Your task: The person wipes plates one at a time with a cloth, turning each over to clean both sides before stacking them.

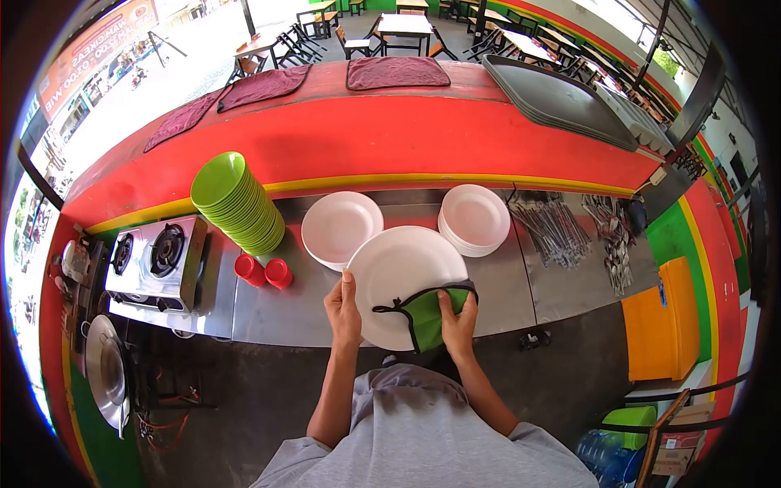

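Note:
A white plate (399, 264) is held up in front of the body, over the near edge of the steel counter. My left hand (344, 309) grips its left rim, thumb on top. My right hand (459, 320) is closed on a green cloth (425, 319) with dark edging and a cord, pressed against the plate's lower right. Behind the plate, a stack of white plates (342, 226) stands to the left and another white stack (474, 218) to the right. The undersides of both hands are hidden.
Green bowls (236, 203) rise in a leaning stack beside two red cups (264, 272). A gas stove (159, 262) sits at the left. Cutlery (555, 230) lies at the right. Maroon cloths (398, 72) and dark trays (557, 98) rest on the red ledge (366, 130).

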### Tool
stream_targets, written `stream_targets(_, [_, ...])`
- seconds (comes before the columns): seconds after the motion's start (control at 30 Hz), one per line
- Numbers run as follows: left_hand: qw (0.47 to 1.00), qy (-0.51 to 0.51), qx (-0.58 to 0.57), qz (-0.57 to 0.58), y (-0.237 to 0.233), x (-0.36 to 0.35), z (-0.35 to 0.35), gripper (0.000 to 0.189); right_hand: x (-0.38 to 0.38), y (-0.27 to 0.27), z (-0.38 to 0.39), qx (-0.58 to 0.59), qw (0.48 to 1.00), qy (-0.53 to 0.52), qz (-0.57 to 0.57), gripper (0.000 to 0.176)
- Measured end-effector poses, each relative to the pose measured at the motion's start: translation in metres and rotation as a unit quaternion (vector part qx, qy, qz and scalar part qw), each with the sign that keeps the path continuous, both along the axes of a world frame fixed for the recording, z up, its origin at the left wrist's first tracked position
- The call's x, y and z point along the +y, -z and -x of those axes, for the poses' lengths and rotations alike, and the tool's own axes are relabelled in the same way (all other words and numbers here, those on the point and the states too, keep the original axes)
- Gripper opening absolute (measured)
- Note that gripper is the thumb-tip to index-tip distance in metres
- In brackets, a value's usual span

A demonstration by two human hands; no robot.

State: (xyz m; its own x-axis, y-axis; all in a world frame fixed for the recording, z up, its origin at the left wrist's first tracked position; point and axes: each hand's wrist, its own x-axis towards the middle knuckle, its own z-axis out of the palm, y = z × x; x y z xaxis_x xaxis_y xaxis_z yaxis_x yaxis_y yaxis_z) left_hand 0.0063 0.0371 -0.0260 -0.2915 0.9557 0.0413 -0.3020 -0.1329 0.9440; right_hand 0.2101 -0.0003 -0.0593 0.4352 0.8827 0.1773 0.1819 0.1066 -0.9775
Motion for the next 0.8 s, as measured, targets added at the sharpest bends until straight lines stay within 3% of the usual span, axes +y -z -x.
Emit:
stream_targets(0.27, [0.996,0.055,0.064,0.0,-0.025,0.003,0.003,0.048,0.014,-0.002,-0.015,-0.037,0.998,-0.028,-0.049,0.017])
stream_targets(0.47, [0.978,0.124,0.165,0.033,-0.042,0.001,0.014,0.05,0.021,-0.038,-0.021,-0.035,0.998,-0.061,-0.001,0.029])
stream_targets(0.8, [0.935,0.246,0.251,0.039,-0.06,0.002,0.023,0.048,0.035,-0.054,-0.025,-0.199,0.967,-0.157,-0.019,0.036])
